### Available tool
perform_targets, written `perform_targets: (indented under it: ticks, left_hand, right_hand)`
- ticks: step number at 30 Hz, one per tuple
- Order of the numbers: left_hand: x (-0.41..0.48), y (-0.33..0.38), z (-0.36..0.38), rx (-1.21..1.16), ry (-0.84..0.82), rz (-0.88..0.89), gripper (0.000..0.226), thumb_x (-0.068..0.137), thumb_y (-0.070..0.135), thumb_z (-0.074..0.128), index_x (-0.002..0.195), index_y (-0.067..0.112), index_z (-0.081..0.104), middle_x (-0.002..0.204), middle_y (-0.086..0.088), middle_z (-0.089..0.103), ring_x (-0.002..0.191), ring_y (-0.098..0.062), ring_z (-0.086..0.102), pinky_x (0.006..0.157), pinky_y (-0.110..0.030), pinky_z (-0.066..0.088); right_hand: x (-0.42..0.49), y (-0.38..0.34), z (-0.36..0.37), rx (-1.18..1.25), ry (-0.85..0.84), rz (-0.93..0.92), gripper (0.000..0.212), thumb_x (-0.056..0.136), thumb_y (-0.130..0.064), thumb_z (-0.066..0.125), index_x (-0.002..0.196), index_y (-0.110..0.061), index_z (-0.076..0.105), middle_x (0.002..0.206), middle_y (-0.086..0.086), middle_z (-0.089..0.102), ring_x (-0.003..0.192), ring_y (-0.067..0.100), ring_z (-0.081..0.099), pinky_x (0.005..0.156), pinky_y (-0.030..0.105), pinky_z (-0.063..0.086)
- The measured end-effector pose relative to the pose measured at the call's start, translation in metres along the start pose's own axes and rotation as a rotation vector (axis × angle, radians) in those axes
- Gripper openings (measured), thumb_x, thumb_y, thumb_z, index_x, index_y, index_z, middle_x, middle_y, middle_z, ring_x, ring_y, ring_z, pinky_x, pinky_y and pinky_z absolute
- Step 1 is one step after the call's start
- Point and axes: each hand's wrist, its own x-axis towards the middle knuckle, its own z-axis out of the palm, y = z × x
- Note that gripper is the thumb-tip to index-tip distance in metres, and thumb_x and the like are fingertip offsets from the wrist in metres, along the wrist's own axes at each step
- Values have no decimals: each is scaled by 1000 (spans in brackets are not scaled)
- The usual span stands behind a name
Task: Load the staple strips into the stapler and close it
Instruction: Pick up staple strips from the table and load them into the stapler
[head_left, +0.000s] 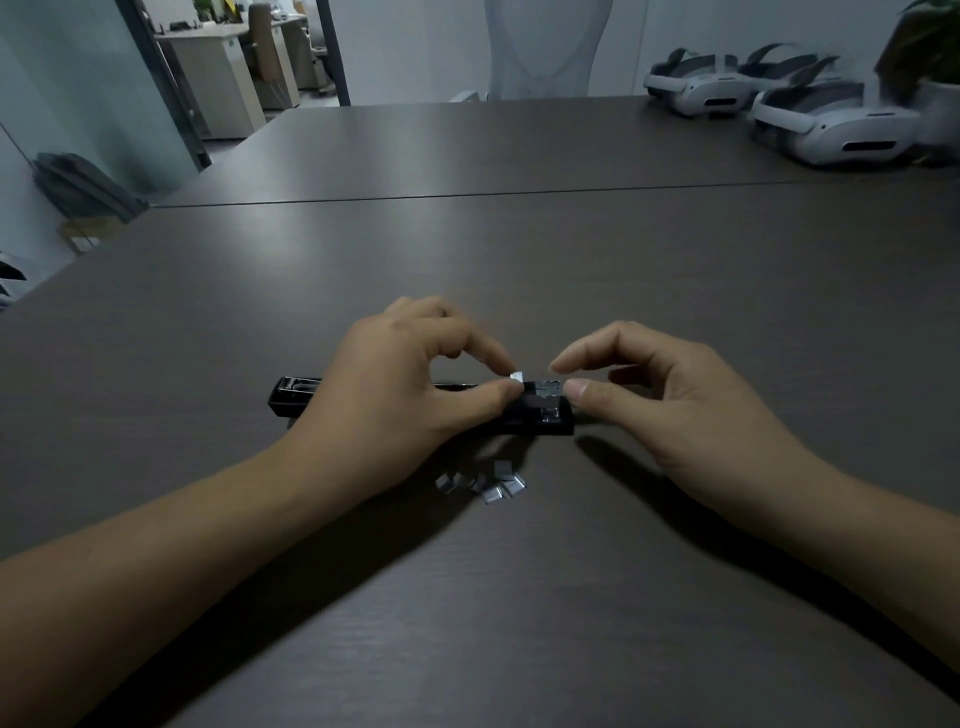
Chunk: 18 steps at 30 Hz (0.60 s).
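On the dark wood-grain table, a black plastic stapler lies opened flat, its metal channel facing up, presumably so strips can drop in from above. Left hand pinches one short silver staple strip between thumb and forefinger, right over the channel. Right hand hovers at the stapler's right end, thumb and forefinger narrowly apart, holding nothing; likely steadying or guiding. Small heap of spare silver staple pieces sits just in front, within reach. Stapler not yet closed.
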Motion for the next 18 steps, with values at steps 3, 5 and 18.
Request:
perform_targets:
  ticks: [3,5,18]
  left_hand:
    - [2,-1,0,-9,-12,-42,14,82,52,76,89,41,80,100,12,71,101,-6,62,90,-30,49]
    - [3,-2,0,-2,-22,-57,16,81,55,75,89,42,80,100,12,71,101,-7,63,90,-34,50]
    - [5,-5,1,48,-59,-56,18,82,59,72,92,46,79,103,15,69,103,-6,60,90,-36,52]
  right_hand:
    - [0,0,0,-28,-1,12,8,95,-25,75,101,-30,77,96,-11,75,94,6,70,87,22,48]
    - [1,-1,0,-31,-2,16,8,95,-25,76,101,-30,77,100,-8,75,96,9,72,89,22,50]
    - [1,-1,1,-34,-19,29,11,95,-22,76,104,-28,76,107,-8,77,96,10,75,88,19,54]
